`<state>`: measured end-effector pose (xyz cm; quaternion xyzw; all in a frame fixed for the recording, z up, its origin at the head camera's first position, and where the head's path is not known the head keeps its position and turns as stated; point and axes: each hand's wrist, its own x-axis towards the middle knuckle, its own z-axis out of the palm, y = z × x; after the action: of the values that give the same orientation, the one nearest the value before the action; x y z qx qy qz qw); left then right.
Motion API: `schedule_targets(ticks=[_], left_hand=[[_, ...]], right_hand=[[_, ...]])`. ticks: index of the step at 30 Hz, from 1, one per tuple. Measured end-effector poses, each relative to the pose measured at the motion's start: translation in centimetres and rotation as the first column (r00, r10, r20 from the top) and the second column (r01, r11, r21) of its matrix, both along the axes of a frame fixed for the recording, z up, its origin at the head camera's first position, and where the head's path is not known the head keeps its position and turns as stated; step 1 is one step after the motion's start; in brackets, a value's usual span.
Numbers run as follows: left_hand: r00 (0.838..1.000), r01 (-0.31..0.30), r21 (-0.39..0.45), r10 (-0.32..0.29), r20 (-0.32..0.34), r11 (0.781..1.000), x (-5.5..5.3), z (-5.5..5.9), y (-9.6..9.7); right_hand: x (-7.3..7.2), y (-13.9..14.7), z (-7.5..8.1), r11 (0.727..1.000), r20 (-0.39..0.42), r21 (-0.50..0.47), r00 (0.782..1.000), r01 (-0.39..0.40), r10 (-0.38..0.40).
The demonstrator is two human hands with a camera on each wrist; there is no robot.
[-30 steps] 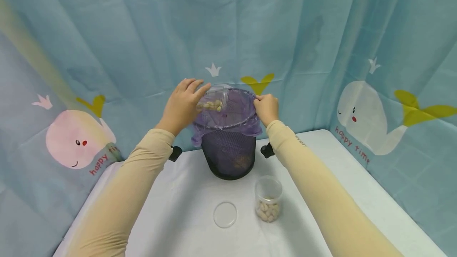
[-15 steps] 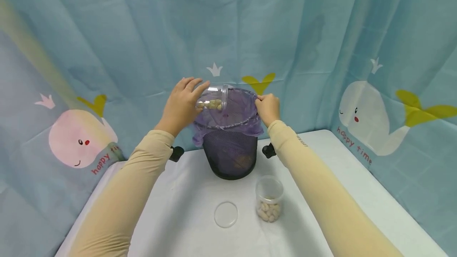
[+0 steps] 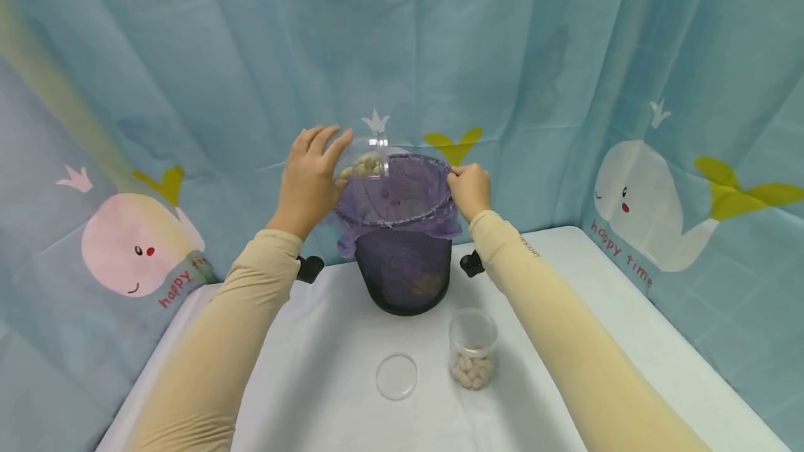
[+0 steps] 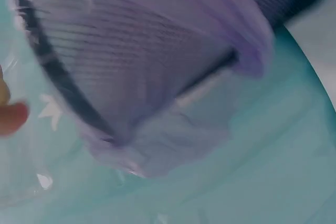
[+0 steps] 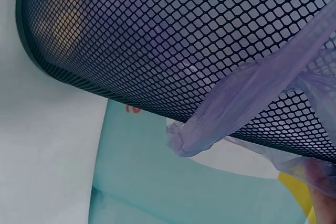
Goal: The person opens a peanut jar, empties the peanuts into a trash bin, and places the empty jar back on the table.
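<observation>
In the head view my left hand (image 3: 308, 180) grips a clear plastic jar (image 3: 367, 148) lying on its side, its mouth facing right over the left rim of the mesh trash bin (image 3: 402, 277). Pale nuts (image 3: 361, 167) lie along the jar's lower wall. A thin purple bag (image 3: 414, 183) lines the bin and folds over its rim. My right hand (image 3: 471, 192) pinches the rim and bag at the right side. In the left wrist view only a fingertip (image 4: 13, 119) shows at the left edge, beside the transparent jar wall.
A second clear jar (image 3: 473, 349), open and partly filled with pale nuts, stands on the white table (image 3: 339, 396) in front of the bin. Left of it lies a round clear lid (image 3: 397, 377). A blue curtain (image 3: 301, 54) with whale prints hangs close behind the bin.
My left hand has lifted the jar and shifted it slightly left; the nuts have moved inside it. My right hand stays at the bin's rim.
</observation>
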<state>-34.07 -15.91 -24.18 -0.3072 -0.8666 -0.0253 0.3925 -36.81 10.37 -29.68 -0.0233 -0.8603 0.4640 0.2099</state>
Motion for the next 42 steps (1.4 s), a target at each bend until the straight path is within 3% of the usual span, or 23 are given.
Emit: schedule_targets(ticks=[5,11,17,21,24,29,36,42], left_hand=[[1.000,0.015,-0.063,-0.014,0.017,0.998,-0.1,0.0,0.3],[1.000,-0.004,-0.005,0.004,-0.012,1.000,0.1,-0.2,0.3],[0.999,-0.006,-0.088,0.010,0.046,0.996,0.3,-0.4,0.2],[1.000,-0.002,-0.013,0.002,-0.011,1.000,0.2,-0.1,0.4],[0.999,0.001,-0.027,-0.002,-0.047,1.000,0.1,-0.1,0.8],[1.000,-0.005,-0.131,0.007,0.015,0.991,0.1,-0.6,1.2],[1.000,-0.008,-0.019,0.008,-0.010,1.000,0.3,-0.3,0.8],[0.999,0.002,-0.076,0.001,0.039,0.997,0.2,-0.4,0.6]], right_hand=[[-0.2,0.1,0.1,1.000,-0.008,-0.001,1.000,0.013,-0.013],[-0.1,0.0,0.0,1.000,-0.007,0.017,1.000,0.015,-0.015],[0.0,0.0,-0.1,1.000,-0.004,0.027,1.000,0.014,-0.013],[-0.1,0.1,-0.1,1.000,0.002,0.025,1.000,0.007,-0.007],[-0.2,0.2,-0.1,1.000,-0.005,0.021,1.000,0.008,-0.008],[-0.2,0.1,-0.2,1.000,-0.021,0.019,1.000,0.008,-0.007],[-0.1,-0.1,-0.5,1.000,-0.013,0.022,1.000,-0.013,0.013],[0.0,0.0,-0.3,1.000,-0.011,0.013,1.000,0.002,-0.002]])
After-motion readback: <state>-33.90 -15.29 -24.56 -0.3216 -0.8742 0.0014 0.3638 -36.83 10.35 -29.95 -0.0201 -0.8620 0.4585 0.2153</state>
